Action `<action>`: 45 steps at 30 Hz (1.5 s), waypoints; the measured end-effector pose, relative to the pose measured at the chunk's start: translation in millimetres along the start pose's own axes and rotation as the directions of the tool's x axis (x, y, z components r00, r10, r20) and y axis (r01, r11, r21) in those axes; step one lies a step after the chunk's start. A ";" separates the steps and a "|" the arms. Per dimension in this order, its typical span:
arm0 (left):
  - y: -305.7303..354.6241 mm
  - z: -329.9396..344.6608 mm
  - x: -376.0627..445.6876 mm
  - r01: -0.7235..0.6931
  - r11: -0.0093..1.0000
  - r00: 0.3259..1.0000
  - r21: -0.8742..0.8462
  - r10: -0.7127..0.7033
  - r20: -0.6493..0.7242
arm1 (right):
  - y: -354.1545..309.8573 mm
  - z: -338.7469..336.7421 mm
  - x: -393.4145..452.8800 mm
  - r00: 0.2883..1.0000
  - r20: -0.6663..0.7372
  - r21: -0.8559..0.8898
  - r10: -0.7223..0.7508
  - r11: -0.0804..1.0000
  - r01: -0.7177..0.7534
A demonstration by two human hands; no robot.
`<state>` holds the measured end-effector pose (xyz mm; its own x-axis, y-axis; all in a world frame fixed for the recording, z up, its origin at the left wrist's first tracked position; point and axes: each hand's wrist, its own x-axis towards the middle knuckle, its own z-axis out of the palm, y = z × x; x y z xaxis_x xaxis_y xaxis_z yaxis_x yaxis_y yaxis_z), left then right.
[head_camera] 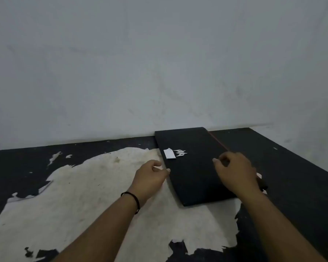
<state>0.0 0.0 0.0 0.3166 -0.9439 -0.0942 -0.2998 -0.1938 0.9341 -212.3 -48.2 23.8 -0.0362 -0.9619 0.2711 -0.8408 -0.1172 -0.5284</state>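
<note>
A closed black laptop (193, 167) lies flat on the table near the wall, with a white sticker (169, 154) and a white logo (180, 153) on its lid. My left hand (150, 178) is at the laptop's left edge, fingers curled, thumb and forefinger pinching that edge. My right hand (235, 171) hovers over the right half of the lid with its fingers curled. A dark object with pale pink ends (263, 183) sticks out from under that hand's outer side and seems to be held in the curled fingers.
The table top (301, 186) is black, with a large worn pale patch (83, 195) at the left and front. A plain grey-white wall (159, 72) rises directly behind the laptop. A thin dark band circles my left wrist.
</note>
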 end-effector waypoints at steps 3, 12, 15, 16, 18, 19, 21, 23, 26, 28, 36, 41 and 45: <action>-5.9 12.8 9.2 0.012 1.000 1.000 0.001 -0.012 -0.023 | 12.3 15.3 1.6 0.999 0.005 -0.026 0.043 0.999 -0.042; -10.9 37.3 21.6 0.051 0.998 0.995 0.048 -0.047 -0.090 | 48.0 32.3 9.8 0.990 -0.050 -0.091 0.130 0.987 -0.134; -5.8 42.4 22.4 0.046 0.994 0.994 0.095 -0.037 -0.099 | 59.2 30.6 13.3 0.979 -0.074 -0.111 0.188 0.974 -0.196; -4.5 44.1 23.4 0.053 0.993 0.994 0.103 -0.042 -0.105 | 63.3 30.1 14.7 0.974 -0.081 -0.113 0.212 0.969 -0.220; -0.6 45.4 23.9 0.079 0.992 0.991 0.094 -0.069 -0.111 | 69.8 30.0 14.8 0.960 -0.077 -0.093 0.270 0.957 -0.276; 1.2 46.1 24.8 0.098 0.992 0.991 0.075 -0.090 -0.103 | 72.3 29.9 14.7 0.951 -0.066 -0.066 0.303 0.949 -0.307; 5.6 47.1 26.3 0.143 0.990 0.986 0.002 -0.142 -0.082 | 75.0 30.2 15.0 0.934 -0.039 -0.014 0.355 0.935 -0.355; 12.2 47.4 26.7 0.227 0.960 0.971 -0.163 -0.236 -0.036 | 74.9 30.4 16.2 0.929 -0.035 -0.004 0.369 0.929 -0.369; 20.9 49.3 27.8 0.345 0.872 0.935 -0.347 -0.351 0.048 | 73.7 29.3 17.2 0.923 -0.059 0.069 0.380 0.924 -0.376; 24.5 50.8 28.7 0.376 0.846 0.922 -0.378 -0.383 0.061 | 74.6 29.0 17.1 0.920 -0.086 0.159 0.382 0.917 -0.365; 27.6 58.3 30.1 0.365 0.824 0.922 -0.434 -0.384 0.045 | 66.8 24.7 15.8 0.907 -0.108 0.344 0.408 0.871 -0.351; 24.1 54.2 28.5 0.438 0.764 0.897 -0.473 -0.409 0.168 | 60.8 23.2 14.0 0.904 -0.190 0.355 0.382 0.886 -0.299; 15.3 51.4 24.8 0.446 0.713 0.894 -0.542 -0.385 0.229 | 62.0 22.8 13.3 0.901 -0.197 0.387 0.387 0.875 -0.291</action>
<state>-43.0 -40.2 -5.7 0.1922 -0.8304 -0.5230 0.4149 -0.4142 0.8101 -252.6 -73.9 -23.7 -0.4650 -0.8628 0.1983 -0.5157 0.0819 -0.8528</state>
